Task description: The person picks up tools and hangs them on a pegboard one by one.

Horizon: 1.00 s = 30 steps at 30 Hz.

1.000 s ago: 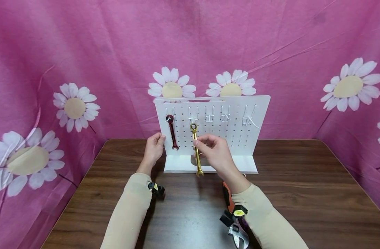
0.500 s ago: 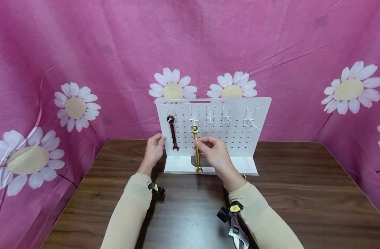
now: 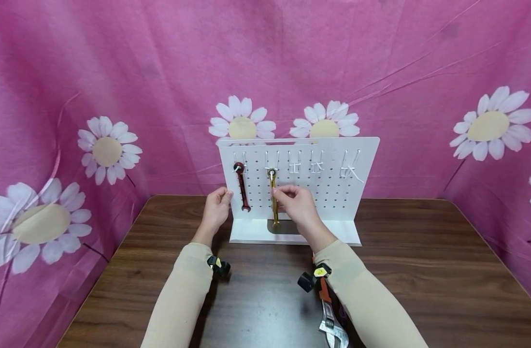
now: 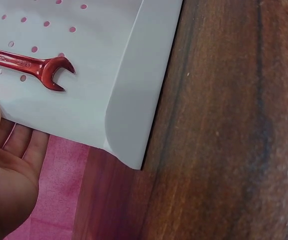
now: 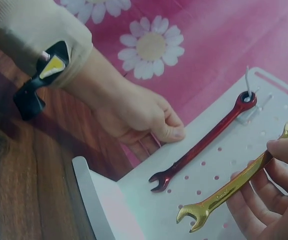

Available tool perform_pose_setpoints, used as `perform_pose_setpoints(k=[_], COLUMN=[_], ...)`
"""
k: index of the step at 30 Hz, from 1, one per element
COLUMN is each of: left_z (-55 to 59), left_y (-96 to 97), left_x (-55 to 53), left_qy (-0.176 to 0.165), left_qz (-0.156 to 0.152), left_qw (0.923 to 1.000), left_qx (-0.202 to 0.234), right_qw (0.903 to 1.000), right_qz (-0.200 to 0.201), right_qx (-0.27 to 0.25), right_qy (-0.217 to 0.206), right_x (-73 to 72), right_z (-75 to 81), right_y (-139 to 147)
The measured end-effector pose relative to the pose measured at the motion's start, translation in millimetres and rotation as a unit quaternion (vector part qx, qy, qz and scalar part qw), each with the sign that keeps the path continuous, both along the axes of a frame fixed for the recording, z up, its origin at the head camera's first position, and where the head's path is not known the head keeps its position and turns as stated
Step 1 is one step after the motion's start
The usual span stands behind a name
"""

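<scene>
A white pegboard stand (image 3: pixel 365 150) stands upright on the table. My left hand (image 3: pixel 216 208) grips its left edge, thumb in front and fingers behind, as the left wrist view also shows. From the leftmost hook hangs a red combination wrench (image 3: pixel 242 188), open end down. My right hand (image 3: pixel 301 207) pinches a gold combination wrench (image 5: pixel 224 195) by its shaft between thumb and fingers. In the right wrist view, the gold wrench's ring end has the tip of a white hook through it, and its open end points down.
White hooks (image 3: pixel 294 164) line the board's upper part to the right. An adjustable wrench (image 3: pixel 333 331) and an orange-handled tool (image 3: pixel 324 294) lie on the wooden table (image 3: pixel 422 270), partly under my right forearm. Pink flowered cloth (image 3: pixel 265 58) surrounds the table.
My right hand has moved the gold wrench up and toward the board, and its ring end has gone onto the hook. My left hand stays on the board's edge.
</scene>
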State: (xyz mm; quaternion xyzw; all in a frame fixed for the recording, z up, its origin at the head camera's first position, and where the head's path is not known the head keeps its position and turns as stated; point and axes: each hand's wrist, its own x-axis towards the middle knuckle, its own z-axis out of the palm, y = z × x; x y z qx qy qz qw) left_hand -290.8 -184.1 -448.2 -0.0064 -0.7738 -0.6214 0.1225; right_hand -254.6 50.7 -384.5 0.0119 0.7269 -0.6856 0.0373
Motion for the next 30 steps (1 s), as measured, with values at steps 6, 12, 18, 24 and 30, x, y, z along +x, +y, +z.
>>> perform_pose_setpoints(k=[6, 12, 18, 24, 30], left_z=[0.3, 1.1, 0.7, 0.4, 0.6], left_y=[-0.7, -1.1, -0.7, -0.8, -0.3], left_x=[-0.3, 0.5, 0.7, 1.5, 1.5], left_qy=[-0.002, -0.006, -0.006, -0.01, -0.005], left_qz=[-0.001, 0.002, 0.003, 0.004, 0.004], left_qw=[1.0, 1.0, 1.0, 0.9999, 0.9999], left_qx=[-0.002, -0.004, -0.005, -0.01, -0.009], right_qw=[0.9997, 0.9994, 0.9994, 0.998, 0.9974], right_qz=[-0.007, -0.004, 0.007, 0.004, 0.006], right_qx=[0.011, 0.006, 0.021, 0.059, 0.069], right_qy=[-0.023, -0.033, -0.027, -0.024, -0.016], right_x=[-9.0, -17.0, -20.1, -16.9, -11.1], right_z=[-0.7, -4.2, -12.9, -24.7, -29.4], right_y=[-1.6, -2.0, 0.4, 6.3, 13.7])
